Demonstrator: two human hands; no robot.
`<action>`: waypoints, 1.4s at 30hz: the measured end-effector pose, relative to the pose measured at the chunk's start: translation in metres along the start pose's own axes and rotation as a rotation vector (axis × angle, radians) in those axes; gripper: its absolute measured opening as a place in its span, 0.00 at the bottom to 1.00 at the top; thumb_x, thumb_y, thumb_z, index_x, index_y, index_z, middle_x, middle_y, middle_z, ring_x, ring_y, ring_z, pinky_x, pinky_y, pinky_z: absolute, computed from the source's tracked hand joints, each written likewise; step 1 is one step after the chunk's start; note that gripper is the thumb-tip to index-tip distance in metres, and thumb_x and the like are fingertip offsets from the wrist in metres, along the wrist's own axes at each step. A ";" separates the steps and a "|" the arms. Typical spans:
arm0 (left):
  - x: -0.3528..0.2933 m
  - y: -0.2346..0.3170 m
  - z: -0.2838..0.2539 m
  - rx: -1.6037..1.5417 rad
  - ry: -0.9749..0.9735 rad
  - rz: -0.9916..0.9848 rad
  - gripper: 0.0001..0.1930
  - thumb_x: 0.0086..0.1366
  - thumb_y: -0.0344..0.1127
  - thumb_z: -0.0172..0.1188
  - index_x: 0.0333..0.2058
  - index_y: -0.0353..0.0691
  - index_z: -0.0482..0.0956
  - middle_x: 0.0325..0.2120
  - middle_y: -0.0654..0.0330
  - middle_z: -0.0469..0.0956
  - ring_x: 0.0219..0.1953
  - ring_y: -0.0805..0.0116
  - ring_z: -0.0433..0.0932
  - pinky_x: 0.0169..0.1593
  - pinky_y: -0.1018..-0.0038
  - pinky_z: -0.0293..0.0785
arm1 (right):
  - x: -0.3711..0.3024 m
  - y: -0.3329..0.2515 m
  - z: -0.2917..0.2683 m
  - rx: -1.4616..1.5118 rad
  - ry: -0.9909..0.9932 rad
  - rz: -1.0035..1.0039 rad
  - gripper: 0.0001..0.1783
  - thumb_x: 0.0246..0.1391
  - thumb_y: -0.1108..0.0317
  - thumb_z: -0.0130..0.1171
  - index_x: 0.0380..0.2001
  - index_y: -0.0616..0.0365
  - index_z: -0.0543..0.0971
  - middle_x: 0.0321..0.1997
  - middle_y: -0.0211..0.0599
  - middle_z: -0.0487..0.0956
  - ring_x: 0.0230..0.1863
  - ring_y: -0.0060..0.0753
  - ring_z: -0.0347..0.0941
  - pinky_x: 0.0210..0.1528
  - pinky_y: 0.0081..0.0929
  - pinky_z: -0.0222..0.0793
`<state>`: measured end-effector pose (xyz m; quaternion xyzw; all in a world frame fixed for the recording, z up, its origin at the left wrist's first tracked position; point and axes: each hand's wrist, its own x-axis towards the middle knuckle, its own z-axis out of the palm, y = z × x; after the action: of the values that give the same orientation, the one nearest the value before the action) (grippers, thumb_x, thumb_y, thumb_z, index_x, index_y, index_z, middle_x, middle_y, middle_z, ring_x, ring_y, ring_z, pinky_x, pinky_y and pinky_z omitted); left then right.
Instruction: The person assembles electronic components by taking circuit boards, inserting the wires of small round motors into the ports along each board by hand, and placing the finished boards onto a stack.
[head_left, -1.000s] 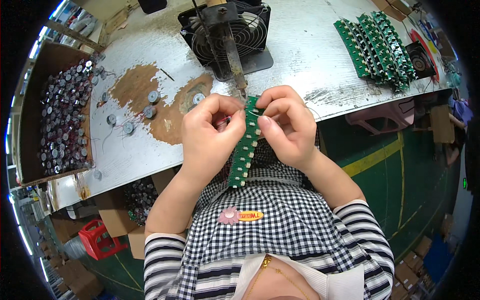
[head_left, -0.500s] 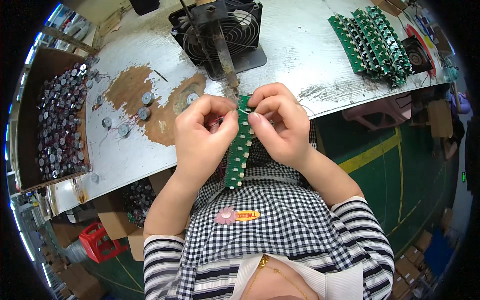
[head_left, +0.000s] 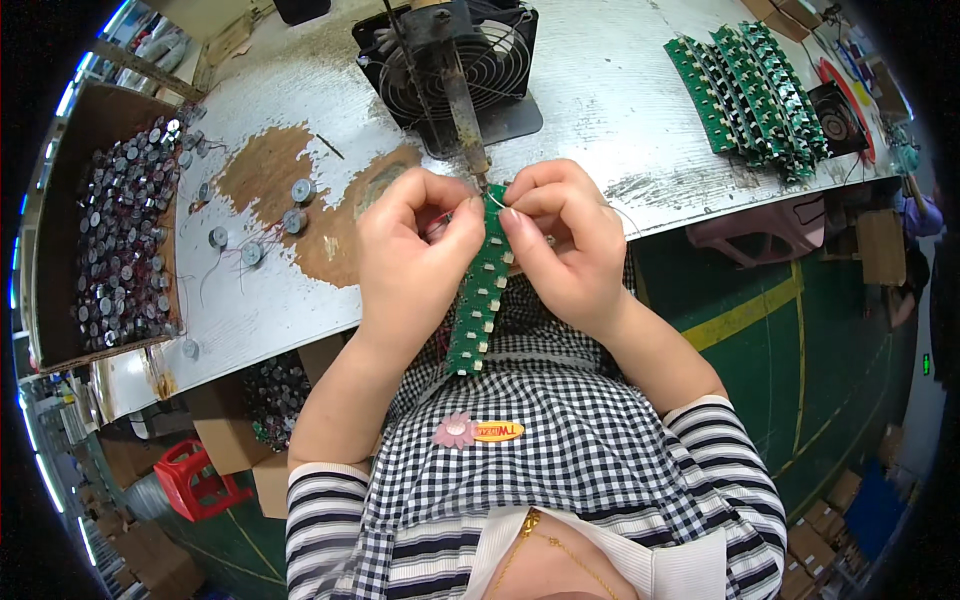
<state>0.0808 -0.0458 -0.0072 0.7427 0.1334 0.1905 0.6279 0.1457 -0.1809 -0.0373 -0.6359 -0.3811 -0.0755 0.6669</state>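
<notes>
A strip of green circuit boards [head_left: 478,310] with a row of small pale connectors slants between my hands, its far end below the tip of a soldering iron [head_left: 466,125] mounted on a stand. My left hand [head_left: 412,245] is closed in a pinch at the strip's left edge, with thin red wires [head_left: 440,218] showing in its curled fingers. What those wires lead to is hidden. Thumb and forefinger of my right hand [head_left: 568,235] pinch a thin silvery solder wire [head_left: 497,202], which curves over the strip near the iron tip.
Behind the iron stands a black fan [head_left: 490,65]. Several small round motors [head_left: 295,220] lie on the worn table at left, beside a cardboard box [head_left: 65,290] full of them. Green board strips [head_left: 750,95] are stacked at far right. A red stool [head_left: 198,480] stands below.
The view has shifted slightly, so the table things appear a little lower and further right. Both hands keep their pinches at the strip. A motor beside my left hand is now hidden.
</notes>
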 end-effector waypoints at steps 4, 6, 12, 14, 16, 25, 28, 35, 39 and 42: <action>0.000 0.003 0.000 0.008 0.019 0.037 0.03 0.55 0.25 0.60 0.26 0.33 0.76 0.22 0.67 0.74 0.23 0.85 0.67 0.27 0.85 0.64 | 0.003 0.001 -0.001 -0.020 -0.009 -0.053 0.06 0.46 0.83 0.58 0.26 0.65 0.72 0.34 0.41 0.75 0.23 0.23 0.73 0.20 0.16 0.70; -0.002 0.002 0.001 0.023 0.014 0.020 0.03 0.55 0.25 0.60 0.27 0.33 0.75 0.22 0.67 0.74 0.23 0.85 0.67 0.27 0.85 0.64 | 0.000 0.002 -0.001 -0.020 -0.009 -0.047 0.06 0.46 0.83 0.58 0.26 0.65 0.72 0.34 0.42 0.75 0.23 0.23 0.73 0.20 0.17 0.71; -0.005 -0.001 -0.002 0.049 -0.014 -0.006 0.04 0.54 0.25 0.61 0.27 0.32 0.76 0.22 0.66 0.75 0.22 0.84 0.67 0.26 0.84 0.64 | -0.008 0.004 -0.003 0.001 -0.069 -0.032 0.04 0.51 0.83 0.56 0.31 0.67 0.72 0.39 0.41 0.73 0.25 0.14 0.70 0.25 0.11 0.66; -0.003 0.002 -0.006 0.047 -0.026 -0.013 0.04 0.53 0.26 0.61 0.28 0.32 0.76 0.23 0.65 0.75 0.21 0.83 0.67 0.26 0.84 0.64 | -0.008 0.005 -0.003 0.006 -0.069 -0.018 0.04 0.51 0.83 0.56 0.30 0.67 0.72 0.40 0.40 0.73 0.26 0.14 0.70 0.25 0.11 0.66; 0.000 0.012 -0.019 0.408 -0.038 0.141 0.09 0.51 0.27 0.64 0.32 0.33 0.77 0.30 0.58 0.77 0.25 0.75 0.73 0.29 0.80 0.68 | -0.009 0.008 -0.002 0.046 -0.034 0.049 0.03 0.53 0.82 0.55 0.30 0.67 0.72 0.40 0.39 0.72 0.28 0.14 0.70 0.25 0.11 0.67; -0.061 0.000 -0.056 0.803 -0.397 0.801 0.16 0.50 0.31 0.63 0.40 0.50 0.82 0.51 0.67 0.75 0.58 0.56 0.65 0.54 0.63 0.63 | -0.006 0.003 -0.008 0.249 0.033 0.407 0.03 0.56 0.78 0.53 0.33 0.68 0.72 0.41 0.37 0.72 0.30 0.17 0.71 0.26 0.14 0.74; -0.056 -0.001 -0.063 0.435 -0.395 0.696 0.16 0.48 0.27 0.63 0.39 0.40 0.81 0.43 0.58 0.79 0.45 0.55 0.76 0.47 0.65 0.70 | -0.005 -0.007 -0.005 0.283 0.044 0.549 0.04 0.55 0.79 0.55 0.33 0.68 0.72 0.42 0.38 0.74 0.30 0.18 0.73 0.26 0.14 0.73; -0.045 -0.003 -0.077 -0.496 0.083 0.080 0.09 0.69 0.31 0.50 0.42 0.32 0.73 0.35 0.59 0.78 0.37 0.71 0.77 0.42 0.73 0.74 | -0.006 -0.041 -0.010 -0.401 -0.237 -0.561 0.16 0.34 0.84 0.60 0.33 0.73 0.76 0.33 0.50 0.78 0.22 0.37 0.72 0.21 0.25 0.69; -0.059 0.007 -0.062 -0.338 0.103 0.184 0.08 0.68 0.31 0.53 0.39 0.31 0.75 0.29 0.62 0.77 0.30 0.79 0.74 0.36 0.83 0.72 | 0.006 -0.050 0.018 -0.392 -0.216 -0.565 0.17 0.37 0.82 0.61 0.36 0.75 0.75 0.30 0.47 0.78 0.23 0.40 0.72 0.21 0.28 0.68; -0.058 0.006 -0.054 -0.293 0.142 0.205 0.06 0.66 0.30 0.55 0.36 0.32 0.74 0.27 0.64 0.77 0.25 0.80 0.73 0.30 0.84 0.72 | 0.004 -0.052 0.042 -0.142 -0.278 -0.181 0.06 0.53 0.77 0.56 0.34 0.70 0.74 0.21 0.43 0.75 0.19 0.40 0.73 0.19 0.32 0.66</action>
<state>0.0044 -0.0247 -0.0009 0.6378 0.0720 0.3228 0.6956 0.1005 -0.1506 0.0024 -0.6487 -0.5192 -0.0732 0.5516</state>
